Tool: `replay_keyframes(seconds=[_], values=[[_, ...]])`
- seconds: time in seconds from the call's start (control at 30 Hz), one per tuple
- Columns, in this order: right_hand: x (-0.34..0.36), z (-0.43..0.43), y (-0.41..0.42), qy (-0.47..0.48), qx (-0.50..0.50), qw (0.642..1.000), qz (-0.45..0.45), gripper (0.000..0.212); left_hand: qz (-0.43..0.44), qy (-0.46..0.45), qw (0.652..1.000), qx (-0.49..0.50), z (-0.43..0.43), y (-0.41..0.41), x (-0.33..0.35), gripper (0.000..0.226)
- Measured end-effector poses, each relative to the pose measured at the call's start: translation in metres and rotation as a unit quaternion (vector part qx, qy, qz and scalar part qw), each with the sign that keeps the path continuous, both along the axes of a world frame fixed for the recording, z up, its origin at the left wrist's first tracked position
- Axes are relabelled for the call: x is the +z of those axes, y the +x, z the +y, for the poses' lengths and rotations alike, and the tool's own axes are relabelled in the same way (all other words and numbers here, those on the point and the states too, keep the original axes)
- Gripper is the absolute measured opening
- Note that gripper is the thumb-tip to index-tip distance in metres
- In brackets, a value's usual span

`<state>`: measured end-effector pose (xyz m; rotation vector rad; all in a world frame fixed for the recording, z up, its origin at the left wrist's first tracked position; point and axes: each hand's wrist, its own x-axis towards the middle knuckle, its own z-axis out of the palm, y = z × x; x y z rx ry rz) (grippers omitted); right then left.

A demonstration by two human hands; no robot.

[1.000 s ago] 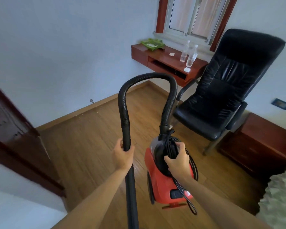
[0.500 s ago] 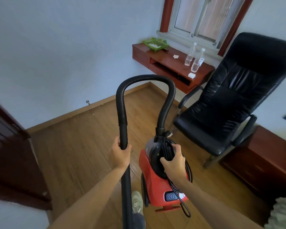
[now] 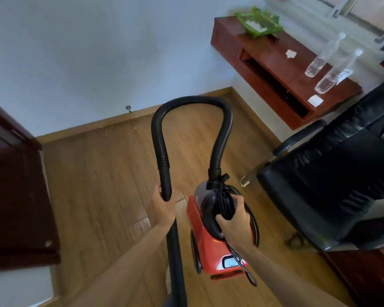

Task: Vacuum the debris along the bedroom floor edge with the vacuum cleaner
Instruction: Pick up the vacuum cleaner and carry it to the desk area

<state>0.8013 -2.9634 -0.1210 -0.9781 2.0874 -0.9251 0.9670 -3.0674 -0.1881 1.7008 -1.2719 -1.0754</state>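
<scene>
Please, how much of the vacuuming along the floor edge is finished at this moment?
Done: the red vacuum cleaner is in the room, but nothing looks vacuumed. In hand: the left hand grips the black tube, and the right hand holds the machine by its handle, with the cord bundled there. Left: unwind the cord, then suck up the pale debris lying along the skirting board.

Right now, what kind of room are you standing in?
Probably a room in a home, maybe a bedroom or study, though no bed shows. It has a wooden floor, a black padded chair and a reddish wall-mounted desk in the corner.
</scene>
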Motion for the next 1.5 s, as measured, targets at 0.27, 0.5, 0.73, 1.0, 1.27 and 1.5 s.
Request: replay_keyframes(seconds=[0.27,0.5,0.73,1.0,1.27,1.5], values=[[-0.062,-0.091,-0.028,0.02,0.045,0.999,-0.011,0.054,-0.02,0.057,0.998,0.025,-0.065,-0.009,-0.062,0.033],[-0.131,-0.153,-0.06,0.029,0.069,0.997,-0.021,0.053,-0.025,0.104,0.992,0.07,-0.099,-0.041,-0.127,0.037],[-0.212,-0.204,-0.096,0.058,0.132,0.989,-0.03,0.049,-0.049,0.128,0.983,0.118,-0.114,-0.07,-0.181,0.034],[-0.316,-0.25,-0.127,0.078,0.185,0.979,-0.02,0.057,-0.053,0.182,0.963,0.189,-0.141,-0.1,-0.279,0.032],[-0.432,-0.276,-0.139,0.082,0.198,0.977,-0.009,0.058,-0.048,0.205,0.958,0.197,-0.161,-0.109,-0.385,0.05],[-0.509,-0.291,-0.137,0.077,0.194,0.978,-0.014,0.056,-0.069,0.24,0.947,0.203,-0.165,-0.094,-0.458,0.056]])
